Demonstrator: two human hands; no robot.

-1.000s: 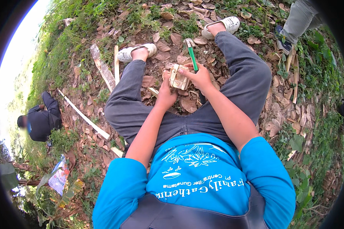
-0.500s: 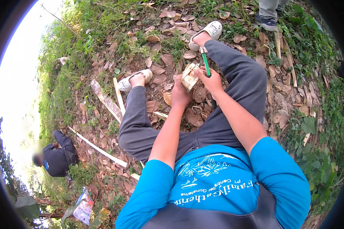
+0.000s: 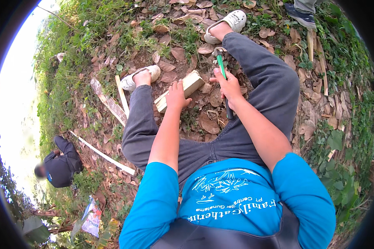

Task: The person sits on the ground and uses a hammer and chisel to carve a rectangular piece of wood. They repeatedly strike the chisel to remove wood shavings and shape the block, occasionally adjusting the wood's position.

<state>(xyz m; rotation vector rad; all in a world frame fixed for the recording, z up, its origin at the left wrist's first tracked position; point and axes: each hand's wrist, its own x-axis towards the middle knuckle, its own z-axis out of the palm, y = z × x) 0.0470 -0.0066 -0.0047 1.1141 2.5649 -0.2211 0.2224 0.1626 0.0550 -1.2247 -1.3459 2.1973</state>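
Between my legs a pale, rough-cut block of wood point(image 3: 191, 83) lies slanted, close to the leaf-covered ground. My left hand point(image 3: 176, 96) rests over its near side with the fingers across it and the thumb apart, holding it. In my right hand point(image 3: 229, 86) is a hammer point(image 3: 221, 65) with a green and black handle, its fingers wrapped round the middle of the grip. The hammer's head points away from me, near my right shoe, and stays apart from the wood. Part of the block is hidden under my left hand.
Wooden strips point(image 3: 121, 97) and a rough plank point(image 3: 108, 101) lie left of my left leg. A long pale strip point(image 3: 104, 153) is nearer. One person point(image 3: 64, 164) sits far left; another person's shoe point(image 3: 300, 16) stands at upper right near more strips point(image 3: 322, 66). A plastic bag point(image 3: 91, 220) lies lower left.
The wood block has gone from raised and end-on to lying slanted lower down. My left hand has moved left onto it, and my right hand with the hammer has drawn apart from it.
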